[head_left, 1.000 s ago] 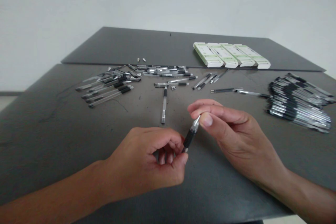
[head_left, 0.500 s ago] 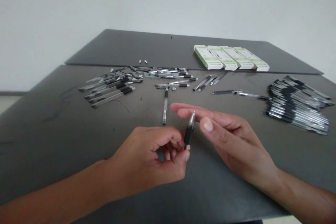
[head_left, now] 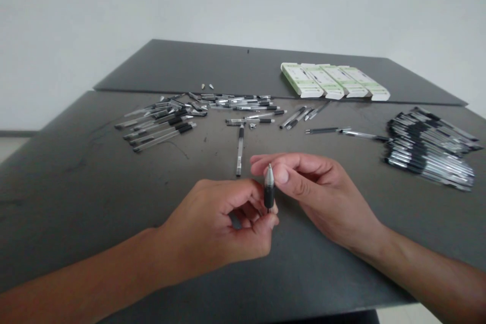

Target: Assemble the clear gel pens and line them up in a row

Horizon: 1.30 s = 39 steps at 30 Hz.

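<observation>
My left hand is closed in a pinch on the lower end of a pen, which stands upright with its silver cone tip up and black grip below. The rest of the barrel is hidden by the fingers and the viewing angle. My right hand comes in from the right, its thumb against the side of the cone tip and its fingers curving behind it. Just beyond the hands, a single clear pen barrel with a black grip lies on the dark table.
Loose pen parts lie in piles at the left and at the back middle. Dark refills lie right of centre. A heap of pens is at the right. Green-and-white boxes lie farther back, and two small cone tips to their left.
My right hand has moved left and closed its thumb onto the pen's tip. The pen, leaning a little right before, now stands straighter in my left hand.
</observation>
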Each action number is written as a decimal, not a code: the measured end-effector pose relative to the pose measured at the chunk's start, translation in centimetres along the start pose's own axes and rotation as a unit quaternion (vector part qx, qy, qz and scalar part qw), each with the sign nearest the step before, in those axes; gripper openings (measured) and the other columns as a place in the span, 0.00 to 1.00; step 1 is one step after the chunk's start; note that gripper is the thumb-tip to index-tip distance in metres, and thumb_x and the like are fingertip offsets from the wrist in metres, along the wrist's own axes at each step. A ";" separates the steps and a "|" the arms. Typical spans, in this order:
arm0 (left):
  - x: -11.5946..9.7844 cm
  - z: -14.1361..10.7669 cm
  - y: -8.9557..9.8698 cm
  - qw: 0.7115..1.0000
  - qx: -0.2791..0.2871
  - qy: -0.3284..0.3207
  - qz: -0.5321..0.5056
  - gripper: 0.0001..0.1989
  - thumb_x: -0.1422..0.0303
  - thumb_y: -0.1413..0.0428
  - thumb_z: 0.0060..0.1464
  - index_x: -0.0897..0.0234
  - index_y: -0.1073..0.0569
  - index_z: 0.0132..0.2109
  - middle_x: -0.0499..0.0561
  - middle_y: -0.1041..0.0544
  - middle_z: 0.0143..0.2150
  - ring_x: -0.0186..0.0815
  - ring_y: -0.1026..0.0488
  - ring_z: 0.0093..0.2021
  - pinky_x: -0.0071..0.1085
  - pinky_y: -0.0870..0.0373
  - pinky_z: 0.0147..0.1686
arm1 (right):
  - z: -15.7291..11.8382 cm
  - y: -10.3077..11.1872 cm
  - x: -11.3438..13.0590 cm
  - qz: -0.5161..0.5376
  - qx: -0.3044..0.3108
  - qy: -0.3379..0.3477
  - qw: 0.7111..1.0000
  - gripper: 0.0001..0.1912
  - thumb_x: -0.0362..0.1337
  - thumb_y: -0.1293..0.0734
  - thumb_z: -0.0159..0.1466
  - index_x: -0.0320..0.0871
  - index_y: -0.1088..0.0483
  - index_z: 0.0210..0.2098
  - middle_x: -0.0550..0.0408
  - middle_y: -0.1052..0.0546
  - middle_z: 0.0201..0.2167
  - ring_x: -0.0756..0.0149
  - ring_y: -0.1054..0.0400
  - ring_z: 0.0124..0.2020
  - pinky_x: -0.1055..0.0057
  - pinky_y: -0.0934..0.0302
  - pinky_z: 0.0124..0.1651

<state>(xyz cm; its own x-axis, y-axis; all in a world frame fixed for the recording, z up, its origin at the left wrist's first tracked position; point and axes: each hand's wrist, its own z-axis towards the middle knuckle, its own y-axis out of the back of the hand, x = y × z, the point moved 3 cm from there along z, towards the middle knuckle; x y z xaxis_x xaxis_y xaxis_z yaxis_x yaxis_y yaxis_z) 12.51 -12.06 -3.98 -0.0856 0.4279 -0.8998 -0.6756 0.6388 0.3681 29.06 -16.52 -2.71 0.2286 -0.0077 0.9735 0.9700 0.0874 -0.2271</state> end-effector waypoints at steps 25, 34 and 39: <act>-1.3 -0.1 -0.2 0.984 0.127 0.063 -0.106 0.09 0.69 0.43 0.71 0.68 0.20 0.42 0.52 0.13 0.32 0.32 0.15 0.31 0.22 0.18 0.35 | -0.9 0.7 1.0 -0.050 0.048 0.016 0.997 0.11 0.45 0.30 0.75 0.61 0.15 0.51 0.59 0.14 0.55 0.62 0.25 0.66 0.63 0.31 0.69; -1.5 0.0 -0.4 0.975 0.150 0.074 -0.145 0.12 0.69 0.46 0.73 0.69 0.20 0.43 0.55 0.13 0.33 0.34 0.14 0.32 0.24 0.17 0.36 | -1.1 0.8 0.5 -0.024 0.086 0.001 0.996 0.17 0.51 0.35 0.77 0.56 0.16 0.56 0.53 0.15 0.57 0.54 0.18 0.57 0.60 0.20 0.54; -1.2 -0.1 -0.4 0.976 0.147 0.081 -0.140 0.12 0.68 0.45 0.73 0.68 0.20 0.42 0.54 0.13 0.32 0.33 0.14 0.32 0.25 0.16 0.37 | -0.7 1.1 0.8 -0.049 0.070 0.007 0.996 0.12 0.46 0.31 0.76 0.58 0.14 0.51 0.56 0.14 0.54 0.58 0.18 0.56 0.65 0.20 0.50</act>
<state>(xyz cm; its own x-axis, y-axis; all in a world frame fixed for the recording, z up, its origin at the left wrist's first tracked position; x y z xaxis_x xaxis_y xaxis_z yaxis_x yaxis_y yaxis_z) 12.82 -12.84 -3.09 -0.0581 0.1195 -0.9911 -0.4520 0.8821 0.1328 30.39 -17.14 -2.25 0.1347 -0.0364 0.9902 0.9671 0.2226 -0.1234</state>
